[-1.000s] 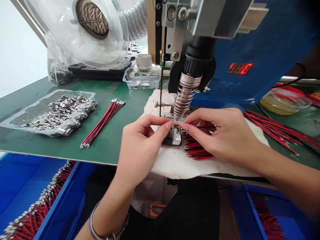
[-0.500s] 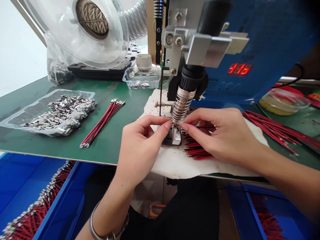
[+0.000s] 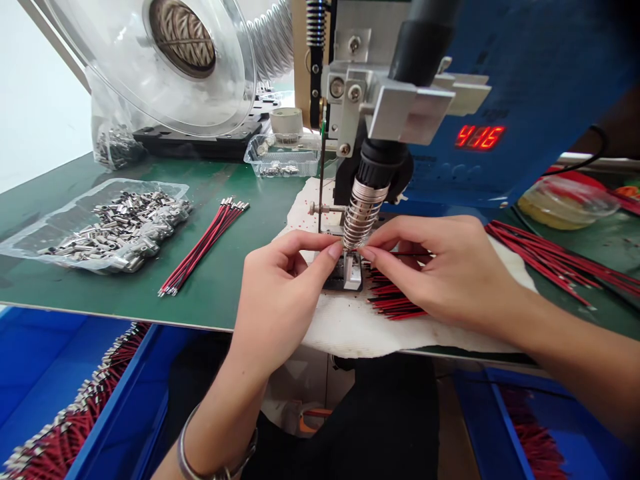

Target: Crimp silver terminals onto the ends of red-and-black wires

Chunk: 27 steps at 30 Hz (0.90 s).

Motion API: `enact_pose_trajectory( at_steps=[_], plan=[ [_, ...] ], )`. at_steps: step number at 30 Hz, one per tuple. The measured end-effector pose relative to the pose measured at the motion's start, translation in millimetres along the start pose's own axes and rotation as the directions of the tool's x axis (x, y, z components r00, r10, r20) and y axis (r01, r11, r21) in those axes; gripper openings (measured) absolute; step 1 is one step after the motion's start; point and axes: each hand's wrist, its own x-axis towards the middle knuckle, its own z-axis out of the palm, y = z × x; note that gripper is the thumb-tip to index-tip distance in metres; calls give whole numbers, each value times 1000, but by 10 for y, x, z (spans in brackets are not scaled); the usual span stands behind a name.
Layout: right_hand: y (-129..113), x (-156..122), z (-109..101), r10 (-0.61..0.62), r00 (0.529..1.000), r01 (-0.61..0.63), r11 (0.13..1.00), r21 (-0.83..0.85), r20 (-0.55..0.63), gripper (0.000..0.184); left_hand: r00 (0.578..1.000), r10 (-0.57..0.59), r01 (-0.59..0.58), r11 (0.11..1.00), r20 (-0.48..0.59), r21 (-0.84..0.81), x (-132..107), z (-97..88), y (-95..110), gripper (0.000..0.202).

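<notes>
My left hand (image 3: pixel 280 293) is closed in a pinch at the left side of a small metal fixture (image 3: pixel 353 272). What lies between its fingertips is too small and hidden to name. From the right, my right hand (image 3: pixel 440 273) pinches a thin red and black wire (image 3: pixel 413 253), its near end at the fixture, under the iron tip. Right above the fingertips stands the soldering iron (image 3: pixel 366 203) with its coiled metal sleeve, tilted in the machine's bracket. Several red and black wires (image 3: pixel 395 300) lie on the white cloth (image 3: pixel 345 327) below my right hand.
At left, a clear tray (image 3: pixel 120 227) holds small metal caps, beside a bundle of capped wires (image 3: pixel 203 250). A clear fume hood (image 3: pixel 200 100) stands behind. The blue machine (image 3: pixel 525 87) shows a red display. More wires (image 3: pixel 560 260) lie right; blue bins (image 3: pixel 125 407) sit below the table.
The iron's bracket has come down slightly, and the display now reads 416. Both hands hold the same position at the fixture.
</notes>
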Motion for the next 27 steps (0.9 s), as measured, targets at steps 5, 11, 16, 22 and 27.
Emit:
enact_pose_trajectory(
  at_steps=[5, 11, 16, 22, 27],
  plan=[
    [9, -8, 8, 0, 1000, 0, 1000, -6, 0, 10, 1000, -3, 3, 1000, 6, 1, -7, -1, -16, 21],
    [10, -5, 8, -14, 1000, 14, 1000, -4, -4, 10, 1000, -10, 11, 1000, 8, -8, -6, -2, -20, 18],
    [3, 1, 10, -13, 1000, 13, 1000, -2, -2, 9, 1000, -9, 9, 1000, 10, -6, 1, -6, -11, 19],
    [18, -11, 27, -21, 1000, 21, 1000, -15, 3, 8, 1000, 8, -8, 1000, -8, 4, -6, -3, -30, 19],
    [39, -28, 60, -38, 999, 38, 998, -43, -2, 9, 1000, 13, -13, 1000, 3, 23, -10, -12, -65, 22]
  ],
)
